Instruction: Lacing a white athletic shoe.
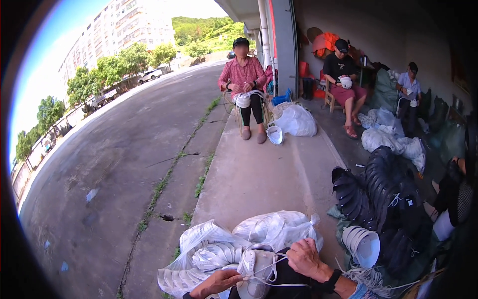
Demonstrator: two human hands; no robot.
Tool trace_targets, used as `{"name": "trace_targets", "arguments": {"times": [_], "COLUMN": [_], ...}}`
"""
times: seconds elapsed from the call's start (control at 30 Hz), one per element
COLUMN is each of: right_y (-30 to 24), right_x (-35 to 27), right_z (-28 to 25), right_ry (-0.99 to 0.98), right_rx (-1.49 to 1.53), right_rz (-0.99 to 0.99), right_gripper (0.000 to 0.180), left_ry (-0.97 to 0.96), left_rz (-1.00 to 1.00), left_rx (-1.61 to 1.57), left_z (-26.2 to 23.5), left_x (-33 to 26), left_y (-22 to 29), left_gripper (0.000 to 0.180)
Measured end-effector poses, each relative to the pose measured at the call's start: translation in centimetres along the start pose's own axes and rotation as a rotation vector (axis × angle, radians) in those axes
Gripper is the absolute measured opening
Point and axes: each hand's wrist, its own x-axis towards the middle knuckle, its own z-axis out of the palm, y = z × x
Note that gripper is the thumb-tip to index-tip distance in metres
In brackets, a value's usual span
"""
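Observation:
At the bottom of the head view a white shoe upper (255, 266) rests on my lap over a dark cloth. My right hand (305, 257) grips its right side and pinches a white cord that runs across the piece. At its lower left, my left hand (217, 282) holds the other end of the cord beside the shoe upper. Behind my hands lie clear plastic bags (271, 229) stuffed with more white shoe parts.
Stacks of black shoe parts (386, 199) and a stack of white ones (362, 244) stand at my right. Three other people sit on stools ahead along the concrete walkway (259, 174), with white bags (296, 120) around them. An asphalt road (114, 164) lies at left.

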Motion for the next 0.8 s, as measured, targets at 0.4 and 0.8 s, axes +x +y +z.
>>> {"name": "trace_targets", "arguments": {"times": [0.4, 0.8], "right_y": [-4.1, -4.2], "right_x": [1.5, 1.9], "right_z": [4.1, 4.7], "right_ry": [-0.083, -0.14], "right_rx": [0.175, 0.374], "right_rz": [-0.13, -0.061], "right_gripper": [0.02, 0.022], "left_ry": [0.47, 0.649], "left_rz": [0.377, 0.623], "left_rx": [-1.144, -1.16], "left_z": [-7.2, -7.9], "left_x": [-5.1, -4.9], "left_y": [7.6, 9.0], "left_gripper": [0.023, 0.022]}}
